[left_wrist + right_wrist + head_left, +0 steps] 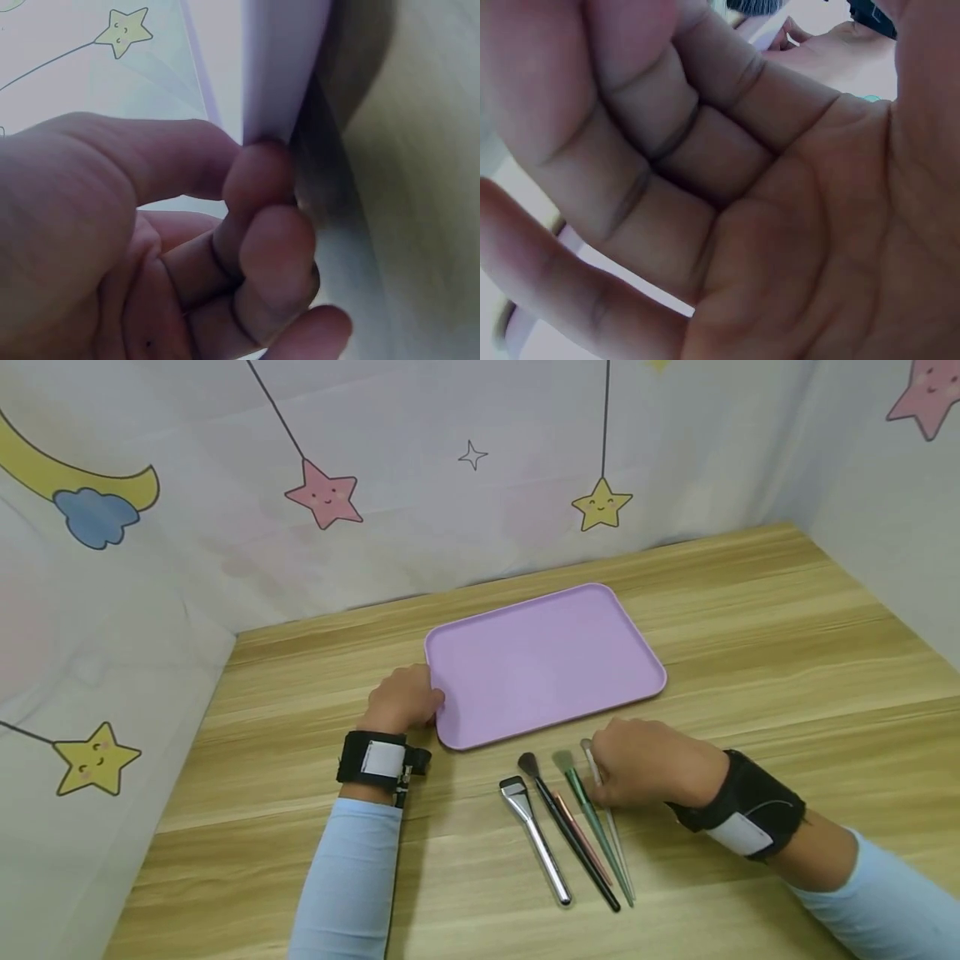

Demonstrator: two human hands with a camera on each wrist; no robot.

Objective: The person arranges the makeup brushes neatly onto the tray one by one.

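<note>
My left hand [405, 697] grips the left rim of a lilac tray [547, 664]. In the left wrist view, the thumb and bent fingers [270, 247] pinch the tray's edge [281, 67]. My right hand [652, 764] has bent fingers on a thin grey makeup brush [619, 852], covering part of its handle; the right wrist view does not show the fingertips' hold. Left of it lie a green-handled brush [596, 822], a thin pinkish brush [581, 835], a black brush [573, 839] and a flat-headed silver brush [536, 835].
The wood-grain table [757, 635] meets a white cloth backdrop [450, 527] printed with stars behind the tray. Cloth also hangs along both sides. The brushes lie side by side, slanted, in front of the tray.
</note>
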